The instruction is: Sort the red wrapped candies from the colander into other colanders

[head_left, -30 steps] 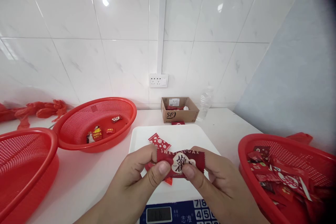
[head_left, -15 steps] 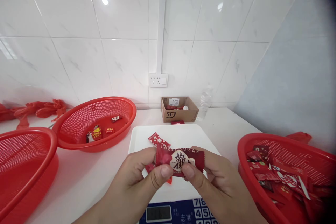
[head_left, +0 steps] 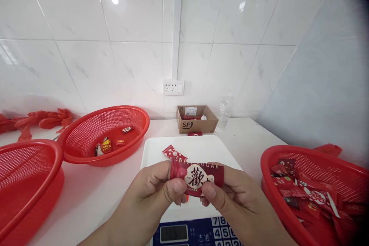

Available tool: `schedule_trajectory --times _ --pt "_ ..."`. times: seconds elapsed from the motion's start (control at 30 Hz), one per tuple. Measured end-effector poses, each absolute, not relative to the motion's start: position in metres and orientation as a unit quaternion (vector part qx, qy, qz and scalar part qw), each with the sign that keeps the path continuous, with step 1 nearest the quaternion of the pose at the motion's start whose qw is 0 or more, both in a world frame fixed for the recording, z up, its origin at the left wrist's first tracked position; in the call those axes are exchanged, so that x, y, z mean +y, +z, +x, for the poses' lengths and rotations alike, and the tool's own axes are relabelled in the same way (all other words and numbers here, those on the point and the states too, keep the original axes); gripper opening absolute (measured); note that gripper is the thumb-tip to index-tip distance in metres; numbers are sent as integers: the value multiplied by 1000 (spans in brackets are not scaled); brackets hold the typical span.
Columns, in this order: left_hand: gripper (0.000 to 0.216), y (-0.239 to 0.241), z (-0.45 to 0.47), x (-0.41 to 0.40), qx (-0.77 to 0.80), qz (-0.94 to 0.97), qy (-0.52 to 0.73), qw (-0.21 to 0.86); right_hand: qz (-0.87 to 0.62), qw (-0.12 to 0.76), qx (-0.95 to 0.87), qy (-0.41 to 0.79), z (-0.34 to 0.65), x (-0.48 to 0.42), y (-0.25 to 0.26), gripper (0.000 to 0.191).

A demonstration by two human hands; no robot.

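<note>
Stretched between my two hands is a dark red candy wrapper packet (head_left: 196, 175), printed "SWEET SUGAR" with a large dark character on a cream patch. My left hand (head_left: 154, 190) pinches its left end, thumb in front. At the right end, my right hand (head_left: 239, 196) grips it the same way. Both hands hover over the white pan (head_left: 201, 146) of a weighing scale. A red packet with pale dots (head_left: 173, 153) lies on that pan, just behind the held one. My fingers hide most of a bright red piece below.
Red packets fill part of the red basket (head_left: 265, 157) at right. Several sweets lie in the rear left basket (head_left: 86, 117); another red basket (head_left: 59, 153) stands nearer. Behind the scale are a cardboard box (head_left: 198, 126) and a clear bottle (head_left: 225, 113). The scale's blue panel (head_left: 196, 225) faces me.
My left thumb has shifted slightly left and up, and my right thumb a little down, showing more of the printed character. The packet stays held in both hands.
</note>
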State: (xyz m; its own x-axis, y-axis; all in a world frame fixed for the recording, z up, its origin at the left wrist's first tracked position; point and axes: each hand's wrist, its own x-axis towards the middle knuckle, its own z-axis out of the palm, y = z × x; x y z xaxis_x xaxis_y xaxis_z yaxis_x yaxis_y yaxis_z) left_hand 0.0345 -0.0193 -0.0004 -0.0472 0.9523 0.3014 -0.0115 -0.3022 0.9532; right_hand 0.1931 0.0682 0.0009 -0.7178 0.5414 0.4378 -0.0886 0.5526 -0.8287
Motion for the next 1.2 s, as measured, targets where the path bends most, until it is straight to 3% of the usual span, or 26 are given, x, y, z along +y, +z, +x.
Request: schedule_trajectory --times 0.27,0.4,0.57,0.67,0.77,0.93,1.1,1.2 --pt "30 -3 34 -19 456 556 580 383 -134 387 -798 442 191 69 3 27" --pt "28 -4 32 -19 472 554 582 362 -139 455 -799 368 190 71 -2 13" --pt "38 -7 29 -20 400 522 612 439 -85 514 -817 249 189 77 -9 41" --pt "31 -9 28 -19 380 496 622 472 -66 508 -828 225 188 80 -10 48" --pt "15 -10 28 -18 373 468 638 484 -68 498 -831 239 187 82 -10 48" --pt "8 -10 32 -18 405 464 647 450 -128 470 -795 362 189 80 -11 42" --pt "12 -9 36 -21 480 485 611 401 -162 441 -747 470 190 79 -13 30" --pt "18 -9 34 -20 552 513 564 338 -212 415 -777 423 190 84 -13 27"
